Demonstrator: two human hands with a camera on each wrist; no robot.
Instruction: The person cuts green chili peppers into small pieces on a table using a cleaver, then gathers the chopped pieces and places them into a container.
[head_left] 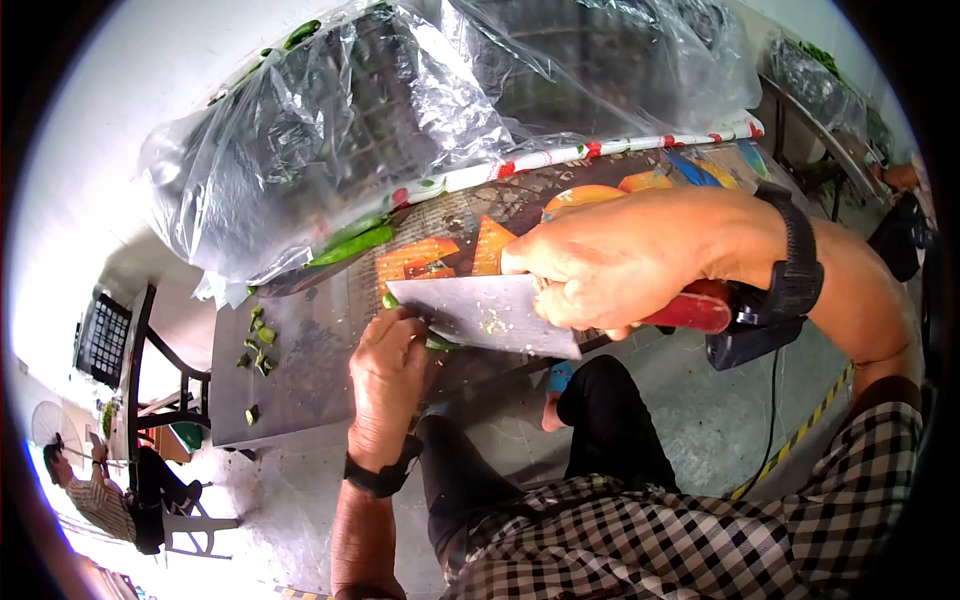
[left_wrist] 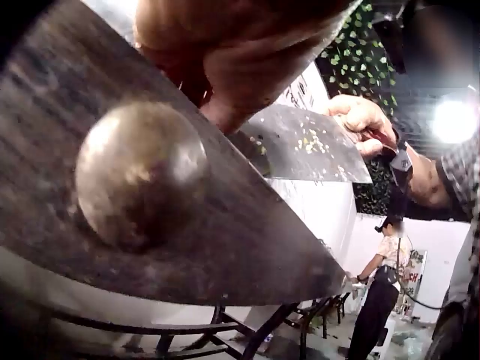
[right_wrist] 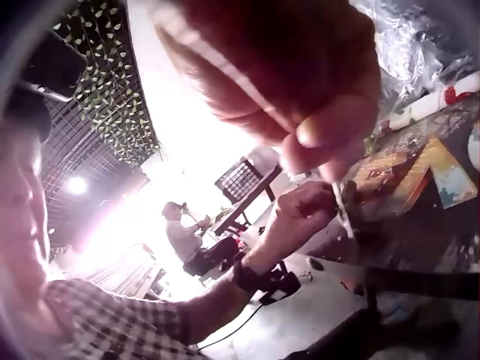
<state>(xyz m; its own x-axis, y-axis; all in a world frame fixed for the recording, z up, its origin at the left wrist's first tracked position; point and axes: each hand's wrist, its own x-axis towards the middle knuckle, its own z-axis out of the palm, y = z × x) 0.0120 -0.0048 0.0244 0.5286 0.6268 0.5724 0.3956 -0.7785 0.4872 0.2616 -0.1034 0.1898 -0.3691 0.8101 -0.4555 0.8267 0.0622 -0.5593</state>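
My right hand (head_left: pixel 620 250) grips a cleaver (head_left: pixel 475 310) by its red handle (head_left: pixel 695 310), with fingers against the near end of the blade. Pale seeds and small bits cling to the broad metal face. At the blade's far end, the curled fingers of my left hand (head_left: pixel 385 375) hold a green chili pepper (head_left: pixel 440 343), mostly hidden by the blade and fingers. In the left wrist view the cleaver (left_wrist: pixel 307 146) slants close beside the left hand (left_wrist: pixel 240 52). Two long green chili peppers (head_left: pixel 350 246) lie farther back on the table.
Cut green pieces (head_left: pixel 258 345) are scattered on the left of the dark table (head_left: pixel 310 385). Clear plastic sheeting (head_left: pixel 290 140) covers things along the back. A round metal dome (left_wrist: pixel 142 176) shows large in the left wrist view. Another person (head_left: pixel 105 500) sits at far left.
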